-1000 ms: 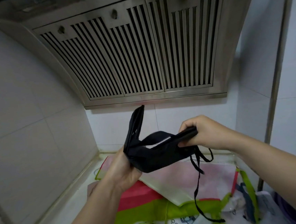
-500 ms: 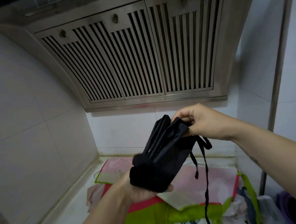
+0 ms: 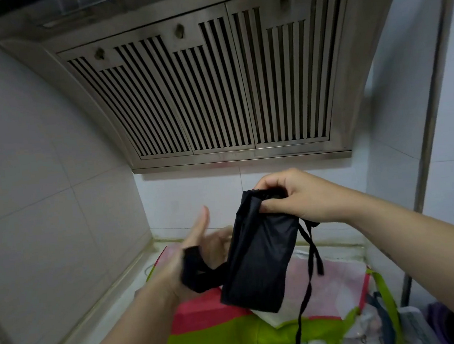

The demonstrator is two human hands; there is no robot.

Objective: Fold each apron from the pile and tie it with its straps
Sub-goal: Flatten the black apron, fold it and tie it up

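1. The black apron (image 3: 258, 254), folded into a long narrow bundle, is up in the air in front of the person, above the worktop and below the range hood. It hangs nearly upright, its lower end tilted a little toward the left.
2. The right hand (image 3: 289, 196) grips the bundle by its top end. The fingers curl over the gathered cloth from above and the thumb presses in from below, so the cloth is bunched inside the fist. The right forearm reaches in from the lower right, with the wrist bent toward the centre.
3. A wide black strap (image 3: 202, 276) leaves the lower left side of the bundle and loops round the left hand (image 3: 199, 246), crossing it near the base of the thumb and again by the wrist.
4. The left hand is held wide, just left of the bundle. One digit points up and the others stretch toward the cloth, not curled round anything. It is blurred, so finer detail of its hold cannot be told. The left forearm comes up from the bottom edge.
5. Thin black ties (image 3: 312, 249) hang loose from under the right hand, and one trails down past the bundle toward the pile.
6. Under the hands, a pile of colourful aprons (image 3: 222, 336) in pink, green and white lies on the worktop (image 3: 116, 301).
7. Behind stand the slatted steel range hood (image 3: 212, 90), the white tiled wall (image 3: 41, 189) and a metal pipe (image 3: 432, 96) at the right.
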